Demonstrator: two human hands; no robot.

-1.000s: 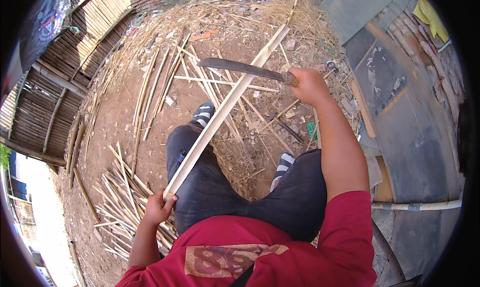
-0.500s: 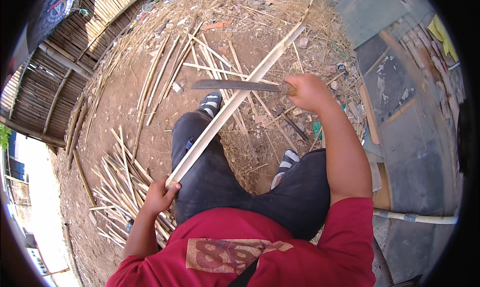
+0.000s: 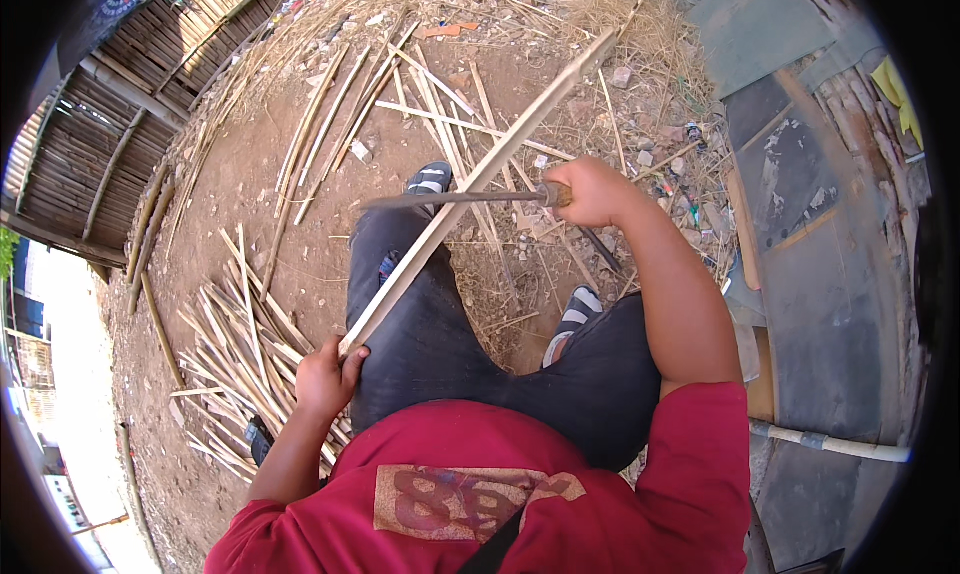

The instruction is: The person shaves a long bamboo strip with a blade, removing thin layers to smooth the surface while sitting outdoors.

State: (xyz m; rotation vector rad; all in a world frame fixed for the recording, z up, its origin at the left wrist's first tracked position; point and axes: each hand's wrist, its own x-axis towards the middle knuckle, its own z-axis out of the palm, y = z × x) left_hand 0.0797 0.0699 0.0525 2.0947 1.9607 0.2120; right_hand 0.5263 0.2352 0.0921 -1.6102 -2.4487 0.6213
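My left hand (image 3: 328, 377) is closed around the near end of a long split bamboo strip (image 3: 410, 266), beside my left thigh. The strip slants up and away to the right, above my left leg, its far end near the dry straw. A wooden handle is gripped in my right hand (image 3: 590, 192). It belongs to a machete (image 3: 500, 197) with a long dark blade. Pointing left, the blade lies across the middle of the strip; whether it is cutting in cannot be made out.
A pile of thin bamboo strips (image 3: 225, 349) lies on the ground to my left. Several loose strips (image 3: 440, 119) are scattered ahead, with straw (image 3: 660, 59) and rubble beyond. Dark sheets (image 3: 835, 314) stand at the right, a bamboo wall (image 3: 85, 164) at the left.
The machete has come nearer to me along the bamboo strip, in my right hand. The strip stands a little steeper, and my left hand still holds its near end.
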